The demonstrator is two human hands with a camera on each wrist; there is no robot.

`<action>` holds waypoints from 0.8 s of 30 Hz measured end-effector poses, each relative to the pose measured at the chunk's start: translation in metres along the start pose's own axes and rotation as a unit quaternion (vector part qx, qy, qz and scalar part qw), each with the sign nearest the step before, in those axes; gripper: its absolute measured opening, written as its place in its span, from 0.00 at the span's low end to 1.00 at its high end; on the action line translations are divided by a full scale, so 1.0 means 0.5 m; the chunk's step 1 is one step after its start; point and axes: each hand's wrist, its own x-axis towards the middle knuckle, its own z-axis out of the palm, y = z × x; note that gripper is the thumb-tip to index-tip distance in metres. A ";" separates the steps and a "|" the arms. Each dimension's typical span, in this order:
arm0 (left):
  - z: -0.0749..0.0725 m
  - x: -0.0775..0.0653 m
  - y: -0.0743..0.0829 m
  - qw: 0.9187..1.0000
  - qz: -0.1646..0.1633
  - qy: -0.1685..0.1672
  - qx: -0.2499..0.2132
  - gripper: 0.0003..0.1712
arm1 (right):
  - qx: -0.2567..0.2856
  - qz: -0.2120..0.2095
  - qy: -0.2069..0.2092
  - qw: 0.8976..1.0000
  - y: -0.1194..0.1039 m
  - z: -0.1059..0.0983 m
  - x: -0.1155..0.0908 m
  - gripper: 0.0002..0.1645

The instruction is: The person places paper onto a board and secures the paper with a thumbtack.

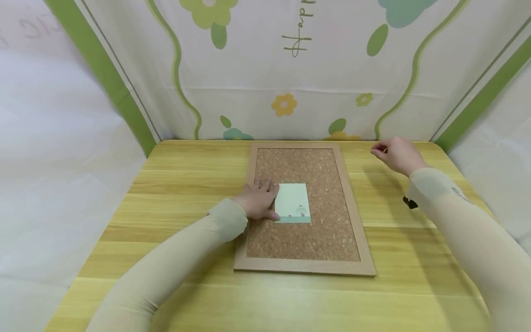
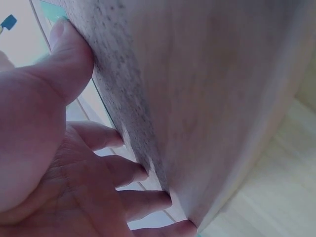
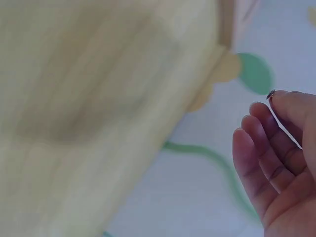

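Left hand (image 1: 258, 201): spread across the left side of the cork board (image 1: 298, 163), grasping nothing, thumb on the note paper (image 1: 292, 198) (near the board's middle).
Right hand (image 1: 398, 156): right of the board's far end, pinching a small item (image 3: 270, 94) (too small to identify).
Paper's hazard: could skew if the thumb drags; a slack pinch could drop the item.
Paper's direction: printed strip (image 1: 292, 220) toward the board's near edge; long axis seemingly parallel to the board's.
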 end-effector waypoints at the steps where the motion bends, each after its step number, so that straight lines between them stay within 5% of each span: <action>1: 0.001 0.001 -0.001 1.000 0.001 0.001 -0.002 0.57 | 0.001 -0.006 0.004 1.000 -0.013 -0.004 -0.002 0.16; 9: 0.008 0.008 -0.009 1.000 -0.005 0.002 -0.017 0.57 | -0.002 -0.069 0.038 0.997 -0.115 -0.017 -0.023 0.09; 17: 0.007 0.006 -0.009 1.000 -0.003 0.001 -0.017 0.57 | 0.005 -0.158 0.102 0.982 -0.201 -0.003 -0.054 0.03; 24: 0.007 0.009 -0.009 1.000 -0.005 0.000 -0.014 0.57 | 0.048 -0.195 0.065 0.977 -0.265 0.034 -0.075 0.04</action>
